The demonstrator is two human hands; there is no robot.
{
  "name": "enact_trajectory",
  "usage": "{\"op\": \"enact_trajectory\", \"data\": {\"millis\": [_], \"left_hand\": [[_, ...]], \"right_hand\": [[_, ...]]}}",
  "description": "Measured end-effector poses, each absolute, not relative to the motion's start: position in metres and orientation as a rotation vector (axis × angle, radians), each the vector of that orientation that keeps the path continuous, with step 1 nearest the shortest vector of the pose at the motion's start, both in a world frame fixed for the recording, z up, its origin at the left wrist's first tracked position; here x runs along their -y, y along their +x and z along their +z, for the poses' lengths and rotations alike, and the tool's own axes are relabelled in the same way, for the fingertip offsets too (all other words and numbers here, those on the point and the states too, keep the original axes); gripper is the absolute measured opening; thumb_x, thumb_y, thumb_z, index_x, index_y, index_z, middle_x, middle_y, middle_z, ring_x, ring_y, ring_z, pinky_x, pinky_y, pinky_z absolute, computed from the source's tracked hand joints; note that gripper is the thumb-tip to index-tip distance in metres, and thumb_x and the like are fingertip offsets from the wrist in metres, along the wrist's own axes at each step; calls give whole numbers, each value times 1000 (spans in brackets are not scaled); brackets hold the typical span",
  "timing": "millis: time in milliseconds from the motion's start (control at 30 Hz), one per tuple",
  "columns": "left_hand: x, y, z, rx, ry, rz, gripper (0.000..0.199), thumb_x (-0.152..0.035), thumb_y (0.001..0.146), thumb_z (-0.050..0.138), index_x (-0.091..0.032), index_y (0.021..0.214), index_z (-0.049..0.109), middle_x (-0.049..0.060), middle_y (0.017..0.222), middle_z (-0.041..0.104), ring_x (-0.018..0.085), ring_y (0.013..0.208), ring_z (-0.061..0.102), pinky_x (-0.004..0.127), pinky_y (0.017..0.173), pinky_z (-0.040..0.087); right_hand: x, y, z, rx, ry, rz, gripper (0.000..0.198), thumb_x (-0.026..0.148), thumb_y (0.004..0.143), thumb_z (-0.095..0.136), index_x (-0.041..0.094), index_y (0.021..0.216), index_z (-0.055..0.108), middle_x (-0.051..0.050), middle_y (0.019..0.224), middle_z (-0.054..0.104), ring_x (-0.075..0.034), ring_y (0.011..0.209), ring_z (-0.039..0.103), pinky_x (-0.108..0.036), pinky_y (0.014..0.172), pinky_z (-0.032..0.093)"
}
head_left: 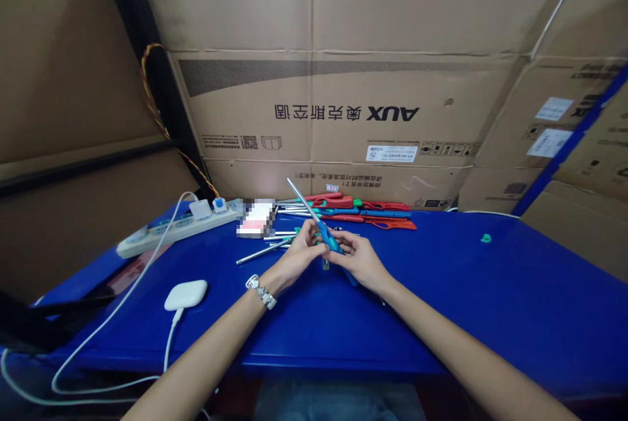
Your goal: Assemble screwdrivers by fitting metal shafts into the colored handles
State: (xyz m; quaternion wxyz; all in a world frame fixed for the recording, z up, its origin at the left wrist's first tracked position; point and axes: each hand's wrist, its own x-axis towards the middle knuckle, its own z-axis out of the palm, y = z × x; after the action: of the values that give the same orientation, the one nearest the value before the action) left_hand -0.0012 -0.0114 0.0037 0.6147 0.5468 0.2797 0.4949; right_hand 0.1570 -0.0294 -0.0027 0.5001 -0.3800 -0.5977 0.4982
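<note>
Both my hands are closed on a blue long-necked lighter above the desk. Its thin metal tube points up and to the left. My left hand grips it near the base of the tube. My right hand holds the lower handle, whose end is partly hidden by the fingers. Behind my left hand lie loose metal tubes and small green parts, partly covered. Beyond them is a pile of red and blue long-necked lighters with their tubes toward the left.
A white power strip with plugged-in adapters lies at the left rear. A white charging case on a cable is left of my forearm. A small green piece lies at right on the blue desk. Cardboard walls the back.
</note>
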Motion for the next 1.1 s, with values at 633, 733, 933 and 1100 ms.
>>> {"op": "enact_trajectory", "data": {"millis": [633, 733, 933, 1100], "left_hand": [[1, -18, 19, -624, 1011, 1404, 42, -10, 64, 72, -19, 101, 53, 3, 106, 67, 20, 98, 69, 32, 84, 55], [1, -19, 20, -616, 1017, 1383, 41, -11, 66, 74, -20, 101, 53, 3, 106, 68, 19, 99, 68, 33, 88, 55], [4, -15, 16, -584, 1060, 1333, 48, -11, 64, 78, -22, 104, 52, -1, 97, 67, 14, 90, 68, 28, 83, 54], [4, -14, 15, -602, 1088, 1315, 45, -14, 64, 79, -22, 99, 51, -3, 91, 65, 12, 84, 67, 28, 82, 54]], "right_hand": [[30, 176, -8, 1767, -1158, 778, 42, 29, 73, 72, 21, 114, 62, -2, 93, 70, -17, 77, 65, -32, 73, 54], [31, 174, -7, 1699, -1125, 860, 34, 29, 74, 71, 19, 105, 62, -3, 91, 71, -17, 75, 67, -29, 68, 53], [34, 169, -7, 1662, -1121, 906, 31, 30, 72, 73, 20, 97, 60, -2, 87, 72, -18, 72, 70, -29, 66, 54], [34, 168, -8, 1756, -1102, 803, 34, 37, 75, 74, 19, 101, 63, -3, 89, 74, -19, 77, 70, -33, 75, 55]]}}
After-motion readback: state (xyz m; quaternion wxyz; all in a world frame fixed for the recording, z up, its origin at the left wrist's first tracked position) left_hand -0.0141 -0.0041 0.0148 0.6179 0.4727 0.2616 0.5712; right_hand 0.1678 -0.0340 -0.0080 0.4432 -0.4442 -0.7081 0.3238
